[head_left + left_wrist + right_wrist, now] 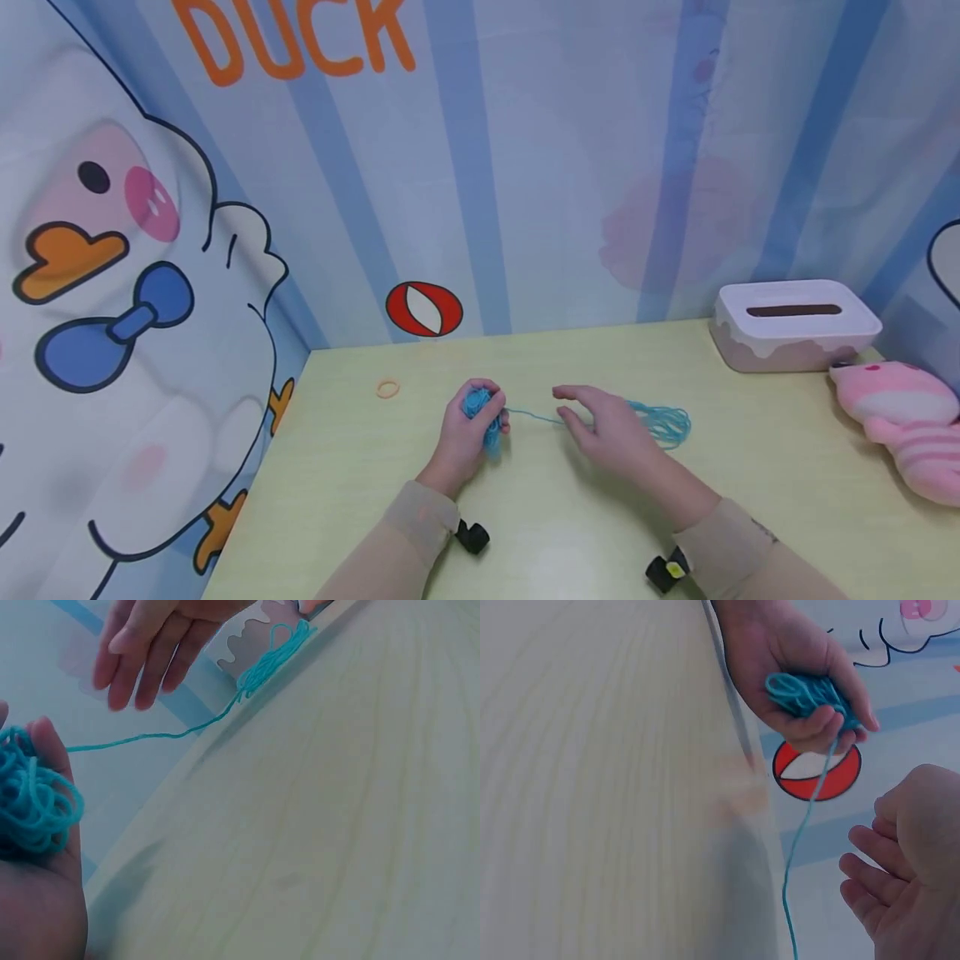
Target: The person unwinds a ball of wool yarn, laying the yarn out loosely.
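Note:
My left hand (pixel 467 429) grips a loose bundle of blue yarn (pixel 477 403), its fingers and thumb curled round it; loops stick out below the palm. In the left wrist view the bundle (pixel 34 799) lies against the palm. A single strand (pixel 534 414) runs from it to the right, toward a looped pile of the same yarn (pixel 666 423) on the table. My right hand (pixel 611 429) is held near that strand, fingers apart and slightly bent. In the right wrist view the strand (pixel 787 877) passes beside the right hand (pixel 915 862), apart from its fingers.
An orange ring-shaped band (pixel 387 388) lies on the table (pixel 345 492) to the left. At the back right stands a white and pink tissue box (pixel 795 325), with a pink striped plush toy (pixel 903 425) in front. A printed curtain (pixel 555 167) hangs behind the table.

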Demonstrator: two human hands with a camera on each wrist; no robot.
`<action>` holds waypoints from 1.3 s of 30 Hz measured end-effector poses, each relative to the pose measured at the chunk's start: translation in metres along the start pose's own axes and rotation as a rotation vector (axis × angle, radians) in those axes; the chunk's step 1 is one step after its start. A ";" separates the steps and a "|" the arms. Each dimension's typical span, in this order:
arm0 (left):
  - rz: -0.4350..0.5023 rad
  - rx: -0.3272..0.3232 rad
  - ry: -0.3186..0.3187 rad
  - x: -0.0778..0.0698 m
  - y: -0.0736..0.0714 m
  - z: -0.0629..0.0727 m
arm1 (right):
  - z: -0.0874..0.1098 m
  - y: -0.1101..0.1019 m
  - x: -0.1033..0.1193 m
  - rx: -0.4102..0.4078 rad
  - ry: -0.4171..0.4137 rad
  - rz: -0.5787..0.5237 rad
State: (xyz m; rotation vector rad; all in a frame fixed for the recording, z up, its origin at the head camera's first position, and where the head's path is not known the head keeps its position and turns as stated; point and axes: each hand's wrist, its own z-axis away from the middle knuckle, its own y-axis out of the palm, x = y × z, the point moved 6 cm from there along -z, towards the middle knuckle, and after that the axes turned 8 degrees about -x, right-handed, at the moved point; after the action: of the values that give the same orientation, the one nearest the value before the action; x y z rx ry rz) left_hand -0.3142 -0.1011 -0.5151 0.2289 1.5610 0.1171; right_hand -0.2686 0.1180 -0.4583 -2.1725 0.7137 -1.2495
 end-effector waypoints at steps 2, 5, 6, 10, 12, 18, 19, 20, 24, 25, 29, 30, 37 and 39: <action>0.002 0.006 0.008 -0.001 0.001 0.001 | -0.004 0.017 0.009 0.061 0.015 -0.033; 0.002 0.015 0.022 -0.003 0.002 0.002 | -0.010 0.036 0.020 0.107 0.030 -0.062; 0.005 0.018 0.027 -0.004 0.003 0.002 | -0.011 0.040 0.022 0.109 0.035 -0.068; 0.022 0.024 0.038 -0.005 0.003 0.003 | -0.016 0.048 0.028 0.080 0.051 -0.047; 0.021 0.021 0.038 -0.005 0.003 0.003 | -0.016 0.047 0.028 0.059 0.060 -0.024; -0.028 -0.010 0.023 -0.004 0.000 0.002 | -0.011 0.025 0.012 0.000 0.113 0.004; -0.032 -0.016 0.023 -0.003 -0.001 0.001 | -0.010 0.020 0.008 -0.011 0.124 -0.005; -0.033 -0.023 0.022 -0.003 -0.001 0.001 | -0.009 0.015 0.004 -0.024 0.134 -0.015; -0.015 -0.052 0.034 -0.003 -0.004 0.000 | -0.005 -0.010 -0.010 -0.084 0.145 -0.032; -0.010 -0.057 0.035 -0.003 -0.004 0.000 | -0.004 -0.017 -0.013 -0.104 0.142 -0.034; 0.002 -0.067 0.039 -0.004 -0.003 0.001 | 0.000 -0.039 -0.023 -0.171 0.142 -0.015; 0.008 -0.061 0.036 -0.004 -0.003 0.001 | 0.001 -0.043 -0.025 -0.179 0.146 -0.010; 0.048 0.052 -0.016 -0.003 0.004 0.005 | 0.009 -0.066 -0.041 -0.233 0.186 0.029; 0.075 0.065 -0.030 -0.002 0.005 0.005 | 0.011 -0.070 -0.046 -0.233 0.200 0.043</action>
State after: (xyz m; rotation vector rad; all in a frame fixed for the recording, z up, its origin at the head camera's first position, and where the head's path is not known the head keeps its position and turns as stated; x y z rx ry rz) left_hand -0.3093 -0.0973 -0.5121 0.3393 1.5285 0.1211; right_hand -0.2662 0.2014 -0.4441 -2.2194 1.0272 -1.4371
